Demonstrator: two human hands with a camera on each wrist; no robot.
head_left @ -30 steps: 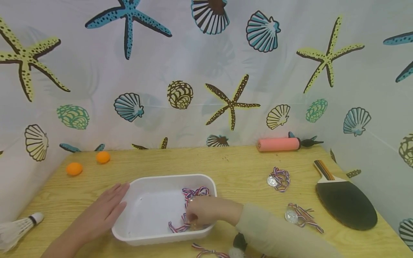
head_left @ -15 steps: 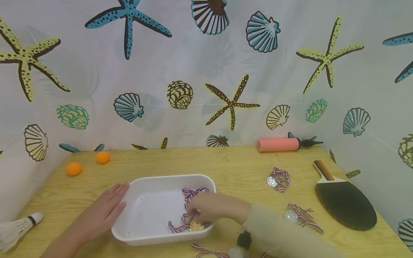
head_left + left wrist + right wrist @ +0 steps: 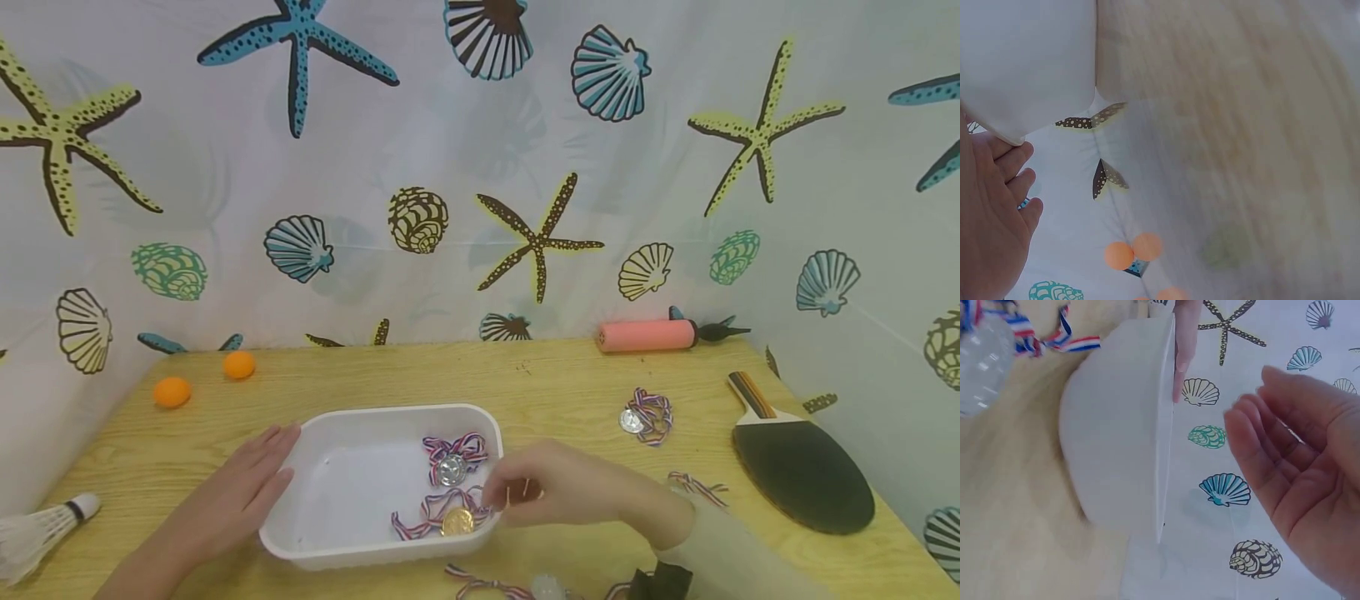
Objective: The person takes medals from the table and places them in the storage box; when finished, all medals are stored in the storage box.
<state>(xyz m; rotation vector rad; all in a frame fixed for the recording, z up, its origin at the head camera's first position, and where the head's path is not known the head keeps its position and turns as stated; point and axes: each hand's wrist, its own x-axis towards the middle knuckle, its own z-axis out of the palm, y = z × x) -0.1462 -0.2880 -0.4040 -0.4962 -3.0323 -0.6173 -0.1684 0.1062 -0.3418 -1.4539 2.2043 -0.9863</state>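
Note:
A white plastic tray (image 3: pixel 345 492) stands on the wooden table. Inside it, at the right end, lie a silver medal (image 3: pixel 452 470) and a gold medal (image 3: pixel 457 522), each with a striped ribbon. My left hand (image 3: pixel 225 492) touches the tray's left side with extended fingers; the left wrist view shows its fingertips (image 3: pixel 1027 149) at the tray's edge. Just above the tray's right rim is my right hand (image 3: pixel 577 487), its fingers loosely bent and nothing between them, as the right wrist view (image 3: pixel 1304 450) confirms.
Silver medals lie right of the tray (image 3: pixel 632 421) and before it (image 3: pixel 547 587); my right forearm partly hides another. A paddle (image 3: pixel 806 475) and pink pump (image 3: pixel 648 335) are at the right. Orange balls (image 3: pixel 172 392) and a shuttlecock (image 3: pixel 45 533) are at the left.
My right hand has let go of the gold medal and moved right, out of the tray to its rim. Both medals in the tray are now uncovered. My left hand has stayed put.

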